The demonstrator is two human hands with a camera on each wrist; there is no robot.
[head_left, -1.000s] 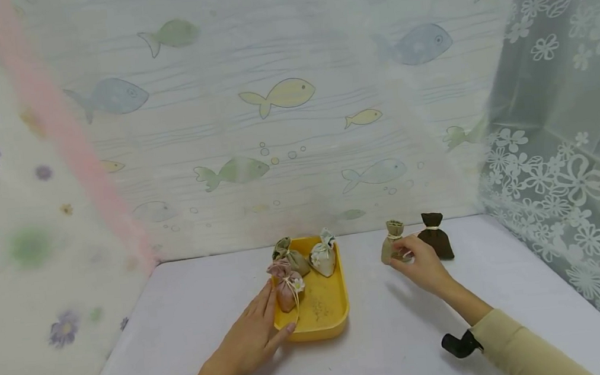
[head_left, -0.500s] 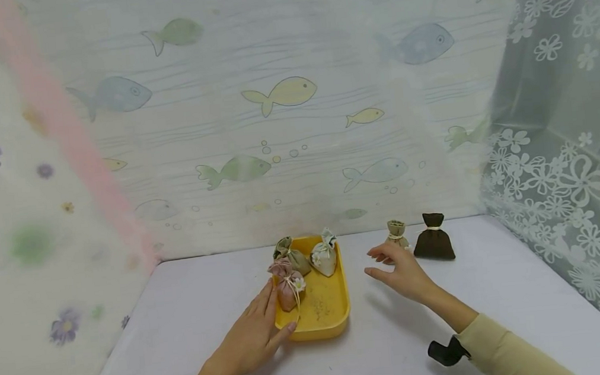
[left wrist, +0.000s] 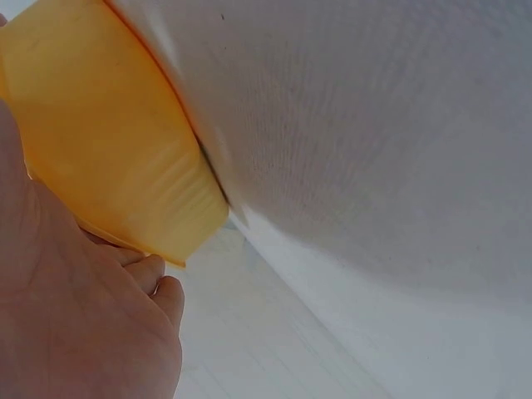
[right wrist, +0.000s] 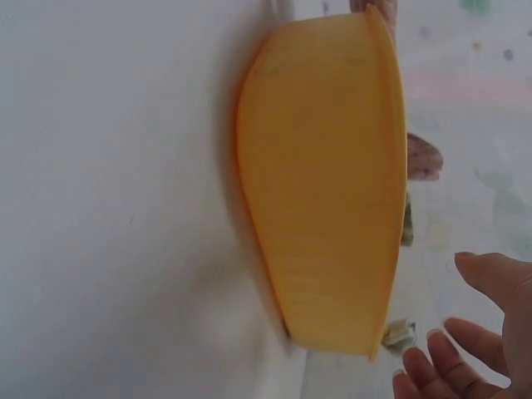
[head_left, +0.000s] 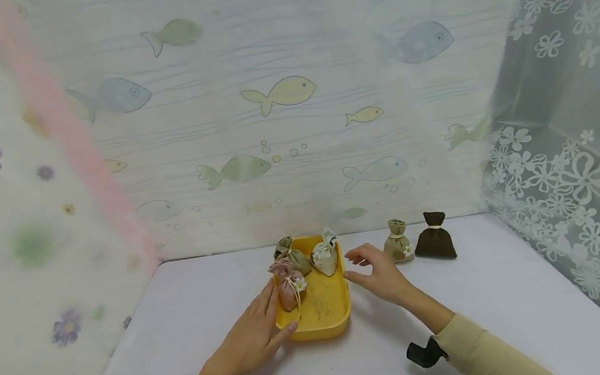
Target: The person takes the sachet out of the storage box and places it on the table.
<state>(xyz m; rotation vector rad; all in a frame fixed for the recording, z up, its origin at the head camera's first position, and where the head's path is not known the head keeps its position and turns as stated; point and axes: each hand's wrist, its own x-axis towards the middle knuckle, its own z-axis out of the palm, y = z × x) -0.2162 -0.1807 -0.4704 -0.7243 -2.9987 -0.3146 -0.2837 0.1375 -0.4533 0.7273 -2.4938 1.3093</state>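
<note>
A yellow plastic tray [head_left: 325, 304] holds three small drawstring pouches: a pink one [head_left: 288, 294] with a white flower, an olive one [head_left: 299, 263] and a white one [head_left: 325, 261]. My left hand [head_left: 250, 338] rests along the tray's left side, fingers straight, thumb at the near corner; the left wrist view has its fingers at the tray's rim. My right hand [head_left: 381, 274] is beside the tray's right edge, fingers spread and lightly bent, holding nothing. In the right wrist view this hand [right wrist: 490, 324] is apart from the tray's wall [right wrist: 324, 183].
Two more pouches stand right of the tray at the table's back: a beige one [head_left: 397, 245] with a white flower and a dark brown one [head_left: 434, 242]. A white cloth covers the table [head_left: 192, 298]. Behind rises a fish-print curtain [head_left: 295, 134].
My right hand has let go of the beige pouch's flower area and moved left to the tray's right edge. The beige pouch now shows fully. My left hand stays in place.
</note>
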